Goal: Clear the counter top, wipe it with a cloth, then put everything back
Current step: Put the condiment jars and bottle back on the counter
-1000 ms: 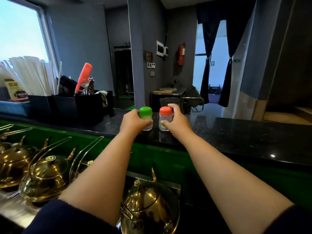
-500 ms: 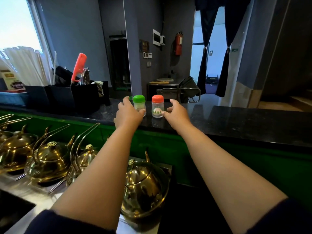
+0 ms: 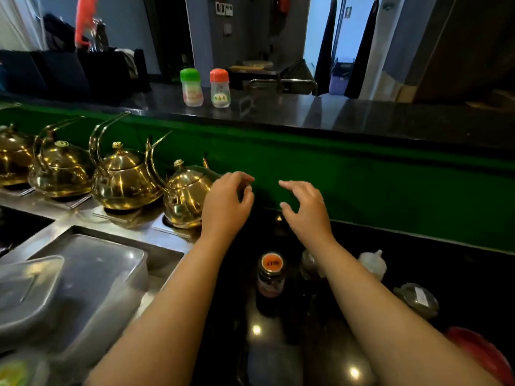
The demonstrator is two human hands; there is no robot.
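Note:
Two small clear shakers stand side by side on the upper black counter (image 3: 320,115): one with a green cap (image 3: 191,87), one with an orange cap (image 3: 220,88). My left hand (image 3: 227,203) and my right hand (image 3: 303,208) hover empty, fingers curled apart, over the lower black counter (image 3: 418,274) in front of the green wall panel. Below my hands stands a dark jar with an orange lid (image 3: 271,277), with a white-topped bottle (image 3: 373,263) and a lidded jar (image 3: 416,299) to its right.
Several brass teapots (image 3: 122,176) line the steel ledge at left, the nearest touching distance from my left hand. A steel pan with a lid (image 3: 69,282) sits at lower left. A red object (image 3: 479,352) lies at lower right. Black holders (image 3: 69,71) stand on the upper counter's left.
Both hands let go of the two shakers on the upper counter and drew back down to the lower counter. The view tilted downward.

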